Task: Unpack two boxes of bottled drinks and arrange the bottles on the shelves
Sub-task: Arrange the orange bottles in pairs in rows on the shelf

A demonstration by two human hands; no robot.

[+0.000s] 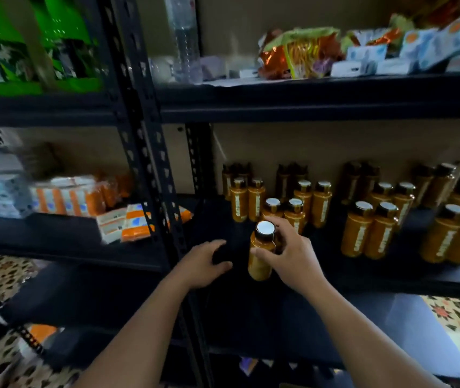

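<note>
Two bare forearms reach to the black metal shelf (335, 266) at mid-height. Right hand (290, 256) grips an upright orange plastic bottle with black collar and white cap (261, 256), thumb and fingers curled round its upper body; the bottle is at the shelf's front, left of centre. Left hand (203, 261) is just beside it at the shelf's front edge, fingers loosely curved, holding nothing; contact with the shelf cannot be determined. Matching orange bottles (368, 231) stand in paired rows across the shelf's back and right.
</note>
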